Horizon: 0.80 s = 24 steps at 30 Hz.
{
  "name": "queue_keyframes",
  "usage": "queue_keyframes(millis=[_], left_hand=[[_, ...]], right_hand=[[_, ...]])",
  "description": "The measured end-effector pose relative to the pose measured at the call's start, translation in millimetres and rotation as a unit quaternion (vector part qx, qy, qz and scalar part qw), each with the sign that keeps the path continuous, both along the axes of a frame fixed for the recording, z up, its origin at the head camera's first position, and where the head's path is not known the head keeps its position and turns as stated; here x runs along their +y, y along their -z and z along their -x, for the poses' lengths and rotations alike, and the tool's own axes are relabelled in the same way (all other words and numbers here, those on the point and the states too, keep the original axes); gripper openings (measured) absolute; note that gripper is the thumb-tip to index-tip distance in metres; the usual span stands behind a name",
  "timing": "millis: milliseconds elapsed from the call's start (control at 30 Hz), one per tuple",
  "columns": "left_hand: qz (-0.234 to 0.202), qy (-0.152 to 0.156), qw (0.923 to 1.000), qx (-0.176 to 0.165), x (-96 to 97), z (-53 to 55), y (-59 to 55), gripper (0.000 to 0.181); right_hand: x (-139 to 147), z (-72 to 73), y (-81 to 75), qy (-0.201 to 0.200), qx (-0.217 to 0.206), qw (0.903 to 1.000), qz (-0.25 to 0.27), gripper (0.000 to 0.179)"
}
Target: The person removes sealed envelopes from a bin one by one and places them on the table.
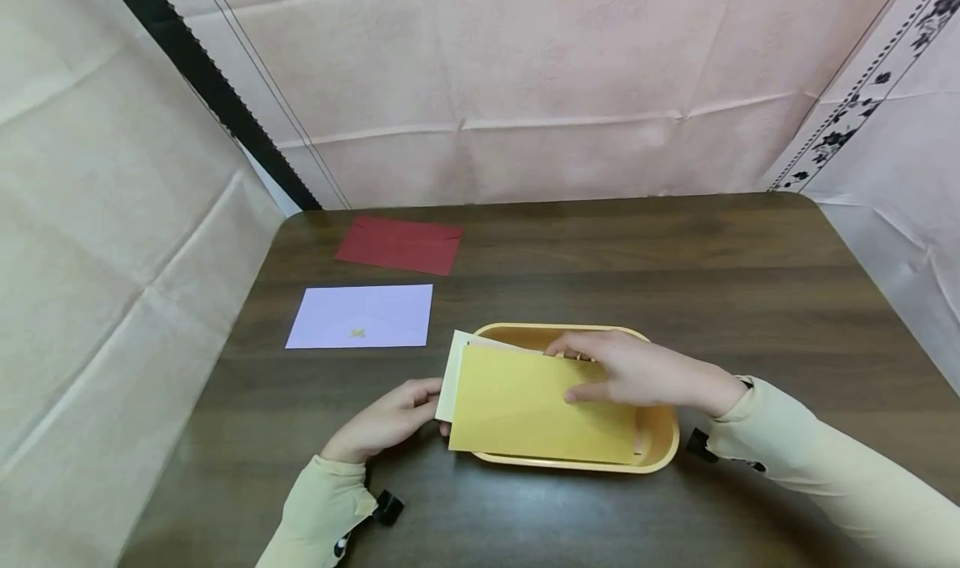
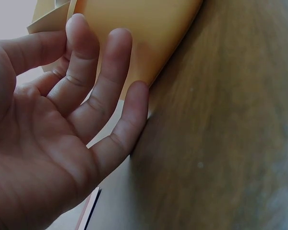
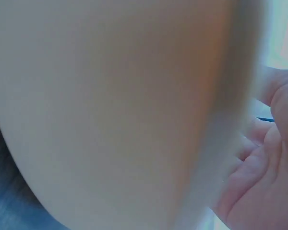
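Observation:
A yellow envelope (image 1: 532, 405) lies slanted over a yellow plastic basket (image 1: 663, 443), with a pale cream envelope (image 1: 450, 384) sticking out behind its left side. My right hand (image 1: 626, 368) grips the yellow envelope, thumb on its front face and fingers over its upper edge. At the left end, my left hand (image 1: 393, 418) pinches the edge of the pale envelope. Its other fingers curve loosely beside the basket wall (image 2: 153, 33) in the left wrist view. The blurred basket side (image 3: 110, 120) fills most of the right wrist view and partly hides the right hand (image 3: 259, 182).
On the dark wooden table (image 1: 750, 301), a lavender envelope (image 1: 360, 314) with a small gold mark lies left of the basket. Beyond it is a red envelope (image 1: 401, 244) near the far edge. Pale cloth (image 1: 525, 76) hangs behind the table and along both sides.

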<state>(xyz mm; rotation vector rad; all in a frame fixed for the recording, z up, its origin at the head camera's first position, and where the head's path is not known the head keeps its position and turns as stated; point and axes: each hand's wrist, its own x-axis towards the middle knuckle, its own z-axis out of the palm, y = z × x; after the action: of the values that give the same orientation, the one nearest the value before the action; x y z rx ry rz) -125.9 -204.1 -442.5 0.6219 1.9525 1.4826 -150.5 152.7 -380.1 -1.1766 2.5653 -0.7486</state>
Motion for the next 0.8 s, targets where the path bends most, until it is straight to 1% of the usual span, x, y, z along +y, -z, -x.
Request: queue_keyframes(millis=[100, 267, 467, 600, 800], left_hand=[[0.007, -0.002, 1.0, -0.001, 0.9, 1.0, -1.0, 0.021], [0.013, -0.003, 0.9999, -0.001, 1.6, 1.0, -0.5, 0.023], [0.009, -0.002, 0.9999, 0.007, 1.7, 0.8, 0.8, 0.023], [0.002, 0.001, 1.0, 0.007, 1.1, 1.8, 1.6, 0.022], [-0.005, 0.004, 1.0, 0.006, 0.0, 2.6, 2.1, 0.021]], right_hand=[[2.2, -2.1, -4.7, -0.005, 0.001, 0.9999, 0.012, 0.046], [5.5, -5.5, -9.8, -0.014, -0.001, 0.9994, 0.031, 0.038], [8.8, -11.3, -14.8, -0.025, 0.021, 0.9978, 0.058, 0.028], [10.9, -15.5, -18.2, -0.023, 0.038, 0.9971, 0.062, 0.024], [14.8, -22.0, -22.1, -0.026, 0.046, 0.9962, 0.07, 0.017]])
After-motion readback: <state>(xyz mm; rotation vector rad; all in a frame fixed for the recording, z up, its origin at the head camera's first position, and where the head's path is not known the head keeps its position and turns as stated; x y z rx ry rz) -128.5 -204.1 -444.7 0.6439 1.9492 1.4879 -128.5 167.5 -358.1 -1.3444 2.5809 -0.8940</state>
